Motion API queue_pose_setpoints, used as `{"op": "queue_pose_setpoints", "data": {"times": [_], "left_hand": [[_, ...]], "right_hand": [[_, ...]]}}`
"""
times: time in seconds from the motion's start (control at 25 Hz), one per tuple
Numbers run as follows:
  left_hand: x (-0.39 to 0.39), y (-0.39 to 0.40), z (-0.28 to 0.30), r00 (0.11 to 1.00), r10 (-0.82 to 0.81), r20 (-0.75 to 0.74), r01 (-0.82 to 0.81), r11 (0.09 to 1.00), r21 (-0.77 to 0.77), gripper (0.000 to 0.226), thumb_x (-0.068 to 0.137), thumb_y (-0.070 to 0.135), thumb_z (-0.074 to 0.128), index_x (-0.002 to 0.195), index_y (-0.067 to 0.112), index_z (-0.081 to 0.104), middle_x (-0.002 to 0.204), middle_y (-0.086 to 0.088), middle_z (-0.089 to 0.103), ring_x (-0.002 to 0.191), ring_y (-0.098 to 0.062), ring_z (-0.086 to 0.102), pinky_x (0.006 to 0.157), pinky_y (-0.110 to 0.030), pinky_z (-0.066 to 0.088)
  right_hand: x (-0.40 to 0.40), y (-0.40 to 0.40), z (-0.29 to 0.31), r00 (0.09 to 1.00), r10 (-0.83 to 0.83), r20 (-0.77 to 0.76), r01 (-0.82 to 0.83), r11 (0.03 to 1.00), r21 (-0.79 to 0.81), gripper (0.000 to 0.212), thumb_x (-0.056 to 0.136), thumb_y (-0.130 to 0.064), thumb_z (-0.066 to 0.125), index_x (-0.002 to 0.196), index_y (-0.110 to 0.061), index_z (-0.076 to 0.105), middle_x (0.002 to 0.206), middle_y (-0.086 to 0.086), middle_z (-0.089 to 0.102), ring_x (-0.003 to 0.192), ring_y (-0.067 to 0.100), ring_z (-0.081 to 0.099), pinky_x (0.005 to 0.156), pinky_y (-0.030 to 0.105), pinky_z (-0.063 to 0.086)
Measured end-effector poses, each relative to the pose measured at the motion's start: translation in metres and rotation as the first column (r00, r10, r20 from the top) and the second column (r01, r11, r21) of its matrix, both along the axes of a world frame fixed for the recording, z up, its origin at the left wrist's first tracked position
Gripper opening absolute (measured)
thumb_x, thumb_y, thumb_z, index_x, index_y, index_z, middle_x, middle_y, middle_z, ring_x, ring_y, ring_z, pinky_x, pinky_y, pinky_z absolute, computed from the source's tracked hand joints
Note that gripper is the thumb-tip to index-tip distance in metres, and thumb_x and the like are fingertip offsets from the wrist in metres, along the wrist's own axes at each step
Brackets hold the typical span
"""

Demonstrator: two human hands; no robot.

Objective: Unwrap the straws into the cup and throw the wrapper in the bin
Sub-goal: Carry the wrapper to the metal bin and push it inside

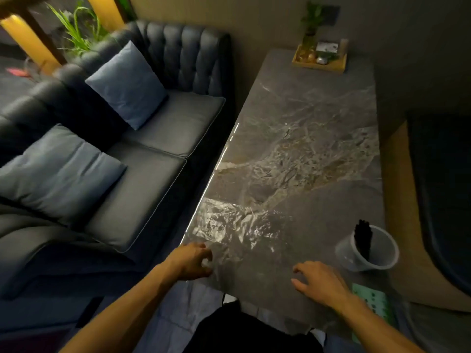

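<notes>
A clear plastic cup stands on the dark marble table at the near right, with a bundle of black straws upright inside it. A crumpled transparent wrapper lies flat along the table's near left edge. My left hand pinches the wrapper's near corner at the table edge. My right hand hovers over the table near the front edge, fingers spread and holding nothing, to the left of the cup.
A wooden tray with a plant in a glass vase and small items sits at the table's far end. A dark blue sofa with cushions runs along the left. A green card lies at the near right corner. No bin is in view.
</notes>
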State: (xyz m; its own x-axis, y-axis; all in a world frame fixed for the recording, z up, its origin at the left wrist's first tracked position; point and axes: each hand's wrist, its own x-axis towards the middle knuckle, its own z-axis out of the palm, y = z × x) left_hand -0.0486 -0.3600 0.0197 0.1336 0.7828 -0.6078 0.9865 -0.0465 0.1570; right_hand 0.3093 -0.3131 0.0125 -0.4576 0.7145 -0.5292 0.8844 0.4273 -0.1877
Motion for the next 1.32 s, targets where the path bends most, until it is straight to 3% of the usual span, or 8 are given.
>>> {"op": "queue_pose_setpoints", "data": {"times": [0.16, 0.4, 0.64, 0.88, 1.08, 1.32], "left_hand": [[-0.050, 0.028, -0.005, 0.997, -0.072, -0.027, 0.072, 0.997, -0.011, 0.045, 0.083, 0.057, 0.056, 0.121, 0.032, 0.058, 0.126, 0.003, 0.058, 0.118, -0.023, 0.055, 0.096, -0.043, 0.043], [-0.084, 0.081, -0.013, 0.985, -0.157, -0.078, 0.164, 0.982, 0.093, 0.049, 0.084, 0.059, 0.054, 0.125, 0.033, 0.054, 0.127, 0.001, 0.057, 0.117, -0.023, 0.054, 0.095, -0.042, 0.043], [-0.082, 0.123, -0.023, 0.997, -0.060, -0.049, 0.065, 0.992, 0.110, 0.065, 0.082, 0.063, 0.058, 0.138, 0.032, 0.044, 0.139, -0.001, 0.049, 0.126, -0.025, 0.048, 0.101, -0.045, 0.043], [-0.071, 0.145, -0.036, 0.999, 0.039, 0.008, -0.039, 0.998, 0.057, 0.088, 0.078, 0.060, 0.067, 0.150, 0.031, 0.026, 0.155, 0.001, 0.032, 0.140, -0.025, 0.033, 0.108, -0.051, 0.038], [-0.062, 0.156, -0.051, 0.999, 0.045, 0.010, -0.046, 0.998, 0.044, 0.096, 0.074, 0.058, 0.072, 0.151, 0.035, 0.019, 0.157, 0.002, 0.026, 0.140, -0.027, 0.033, 0.107, -0.053, 0.040], [-0.057, 0.158, -0.059, 0.999, 0.046, -0.017, -0.044, 0.995, 0.088, 0.094, 0.068, 0.061, 0.074, 0.144, 0.040, 0.024, 0.135, -0.003, 0.042, 0.123, -0.028, 0.045, 0.101, -0.049, 0.044]], "right_hand": [[-0.030, 0.006, 0.001, 0.995, -0.088, 0.049, 0.086, 0.996, 0.033, 0.039, 0.090, -0.052, 0.044, 0.119, -0.029, 0.058, 0.124, -0.003, 0.063, 0.114, 0.019, 0.058, 0.092, 0.033, 0.047], [-0.048, 0.036, 0.007, 0.964, -0.246, 0.105, 0.244, 0.969, 0.033, 0.038, 0.090, -0.052, 0.048, 0.112, -0.022, 0.056, 0.118, 0.004, 0.063, 0.109, 0.024, 0.061, 0.089, 0.036, 0.050], [-0.060, 0.076, -0.005, 0.917, -0.374, 0.140, 0.372, 0.927, 0.039, 0.080, 0.084, -0.069, 0.048, 0.148, -0.027, 0.025, 0.149, 0.003, 0.039, 0.131, 0.029, 0.044, 0.101, 0.043, 0.044], [-0.078, 0.116, -0.019, 0.901, -0.414, 0.131, 0.423, 0.905, -0.046, 0.101, 0.074, -0.075, 0.054, 0.152, -0.028, 0.010, 0.158, 0.005, 0.022, 0.139, 0.033, 0.030, 0.107, 0.054, 0.032], [-0.085, 0.132, -0.030, 0.906, -0.384, 0.176, 0.396, 0.918, -0.035, 0.090, 0.075, -0.068, 0.060, 0.147, -0.026, 0.026, 0.155, 0.005, 0.025, 0.138, 0.031, 0.030, 0.107, 0.051, 0.033], [-0.086, 0.129, -0.038, 0.909, -0.389, 0.147, 0.383, 0.921, 0.066, 0.056, 0.080, -0.054, 0.065, 0.122, -0.022, 0.047, 0.135, 0.003, 0.041, 0.124, 0.026, 0.042, 0.100, 0.044, 0.040]]}}
